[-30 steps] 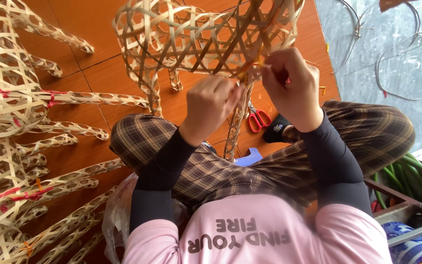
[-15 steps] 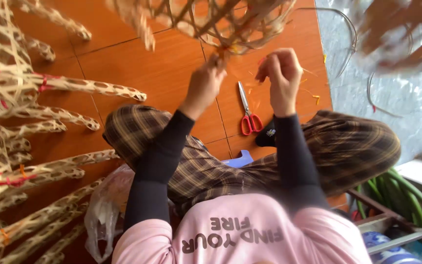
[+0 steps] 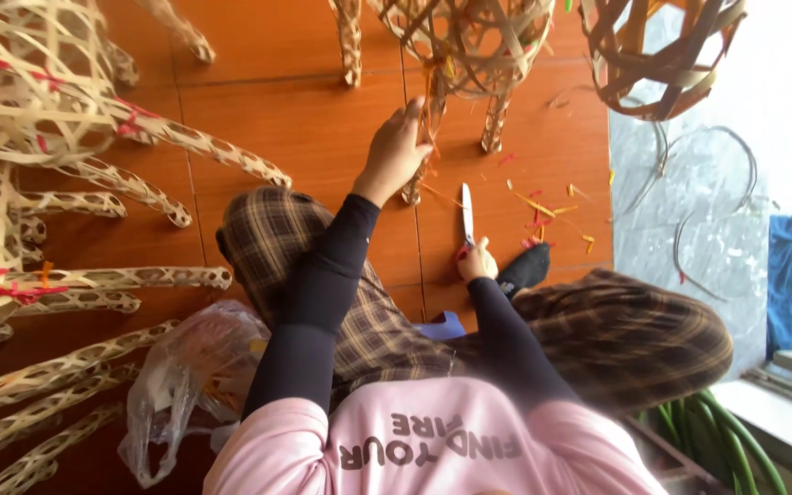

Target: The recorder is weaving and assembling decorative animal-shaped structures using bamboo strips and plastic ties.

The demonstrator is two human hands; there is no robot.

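Weaving a bamboo frame, scissors in the other hand

Left hand (image 3: 398, 151) is gripping a leg of the frame (image 3: 456, 55) standing on the orange floor (image 3: 304, 119), fingers wrapped around it. Right hand (image 3: 476, 264) is closing on the red handles of the scissors (image 3: 467, 220) lying on the floor, blades pointing away.

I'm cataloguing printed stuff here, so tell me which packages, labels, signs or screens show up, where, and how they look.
Plastic bag: on the floor by the left elbow, crumpled, clear, with reddish contents.
Shirt print: across the pink shirt, bottom centre, dark block letters.
No signs or screens in view.
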